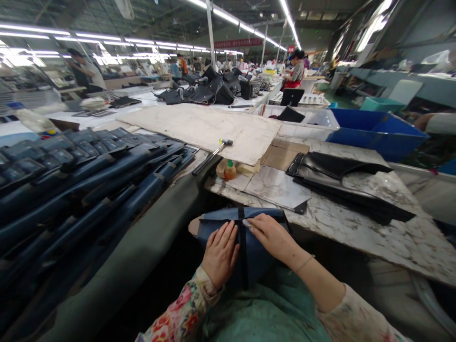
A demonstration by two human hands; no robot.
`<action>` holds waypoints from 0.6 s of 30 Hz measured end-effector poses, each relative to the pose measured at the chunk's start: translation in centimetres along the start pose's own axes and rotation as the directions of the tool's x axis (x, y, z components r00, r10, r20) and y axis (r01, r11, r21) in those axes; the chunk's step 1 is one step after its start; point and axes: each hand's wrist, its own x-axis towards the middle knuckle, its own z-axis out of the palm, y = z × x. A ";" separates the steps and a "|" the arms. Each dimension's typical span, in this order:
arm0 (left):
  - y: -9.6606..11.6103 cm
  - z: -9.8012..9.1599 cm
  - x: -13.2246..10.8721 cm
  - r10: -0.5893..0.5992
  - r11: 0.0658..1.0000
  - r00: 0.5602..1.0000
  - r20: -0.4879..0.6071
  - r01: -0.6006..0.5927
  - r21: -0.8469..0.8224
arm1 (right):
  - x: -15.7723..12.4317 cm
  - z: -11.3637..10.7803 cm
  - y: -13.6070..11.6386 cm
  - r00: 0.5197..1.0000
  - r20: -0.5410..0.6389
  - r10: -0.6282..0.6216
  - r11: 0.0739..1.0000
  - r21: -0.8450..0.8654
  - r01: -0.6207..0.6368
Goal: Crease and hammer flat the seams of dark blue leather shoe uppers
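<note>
A long factory hall under strip lights, with other people at far benches, holds a worn, pale tabletop (374, 228). On the left lies a deep stack of navy pieces (89, 180), laid in overlapping rows. Further in, a cloth (203, 128) is spread out, with a hammer (210, 159) at its near edge and a small bottle (230, 171) just beside it. Near the person, at the tabletop's near edge, lies one navy piece (213, 222) with a black strap (243, 266) running down its middle. The left hand (221, 254) lies flat on it just left of the strap, fingers together and pressed down. The right hand (272, 237) reaches its stretched fingers to the strap's far end; whether they pinch the pale bit there I cannot tell. The strap looks laid in place but not yet let go. To the right lie black pieces (338, 175), untouched, and beyond them a blue bin (377, 133).
</note>
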 end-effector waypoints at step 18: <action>-0.4 -0.6 3.4 -0.018 0.989 0.988 0.152 0.040 -0.142 | 0.9 -0.6 0.0 0.990 0.119 -0.078 0.989 -0.116 0.092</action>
